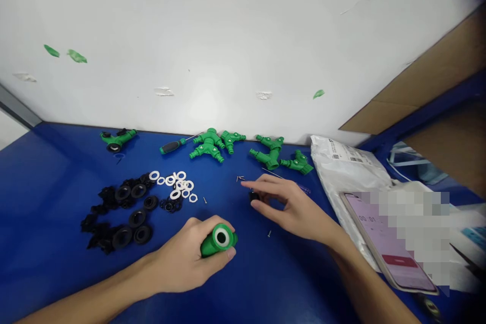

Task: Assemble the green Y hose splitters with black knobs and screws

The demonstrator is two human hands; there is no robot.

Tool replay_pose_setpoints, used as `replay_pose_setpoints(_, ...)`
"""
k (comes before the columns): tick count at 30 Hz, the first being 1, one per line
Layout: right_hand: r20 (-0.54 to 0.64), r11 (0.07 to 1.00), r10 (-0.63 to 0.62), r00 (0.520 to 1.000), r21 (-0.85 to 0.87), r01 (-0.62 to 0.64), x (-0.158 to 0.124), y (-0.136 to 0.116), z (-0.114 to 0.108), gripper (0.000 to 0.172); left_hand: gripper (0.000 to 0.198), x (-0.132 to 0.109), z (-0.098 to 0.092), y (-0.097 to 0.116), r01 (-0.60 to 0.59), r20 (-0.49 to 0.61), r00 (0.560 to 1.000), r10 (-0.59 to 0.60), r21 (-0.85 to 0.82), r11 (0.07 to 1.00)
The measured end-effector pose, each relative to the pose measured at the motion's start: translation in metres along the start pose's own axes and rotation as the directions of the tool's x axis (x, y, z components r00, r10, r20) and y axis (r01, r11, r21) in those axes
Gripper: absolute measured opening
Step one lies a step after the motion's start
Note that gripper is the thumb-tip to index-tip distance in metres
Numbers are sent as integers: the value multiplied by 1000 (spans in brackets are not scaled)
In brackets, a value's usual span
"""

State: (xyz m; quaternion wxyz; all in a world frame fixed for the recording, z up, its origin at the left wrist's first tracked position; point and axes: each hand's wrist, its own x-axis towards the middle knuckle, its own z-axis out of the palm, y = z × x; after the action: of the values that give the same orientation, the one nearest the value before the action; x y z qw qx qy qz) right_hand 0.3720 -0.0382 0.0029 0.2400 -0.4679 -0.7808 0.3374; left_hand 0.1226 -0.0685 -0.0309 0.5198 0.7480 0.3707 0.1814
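The left hand (182, 258) clamps its fingers around a green fitting (218, 239) over the blue table (45, 202), while the right hand (292, 202) holds thumb and fingers apart beside a small black part (254, 195), a phone (387, 243) to its right.

Bright, even light, source out of frame. Pale glare patch low on the white wall (205, 104). Below the wall, faint soft shadows under the left hand (182, 258) and right hand (294, 207). Wide-angle bowing and dark corners at frame edges. Coarse pixelation over the phone (395, 238).
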Motion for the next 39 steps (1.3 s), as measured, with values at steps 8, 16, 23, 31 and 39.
replay_pose_setpoints(8,-197,676,-88,976,708,204,4,-3,38,18,15,3,1,-1,-51,-32,998,51,-26,998)
replay_pose_setpoints(16,-399,874,-296,868,253,414,-5,-21,47,39,14,4,1,-2,-57,-45,998,52,-113,992)
replay_pose_setpoints(23,-336,864,-327,883,273,424,-5,-28,50,28,14,4,6,-7,-73,-83,994,65,-99,992)
replay_pose_setpoints(31,-204,862,-400,894,247,442,-6,-28,51,19,15,2,3,-2,-108,-61,993,102,-93,990)
replay_pose_setpoints(39,-172,906,-302,938,253,339,-5,-30,55,28,10,2,4,-3,-89,-52,995,86,-60,994)
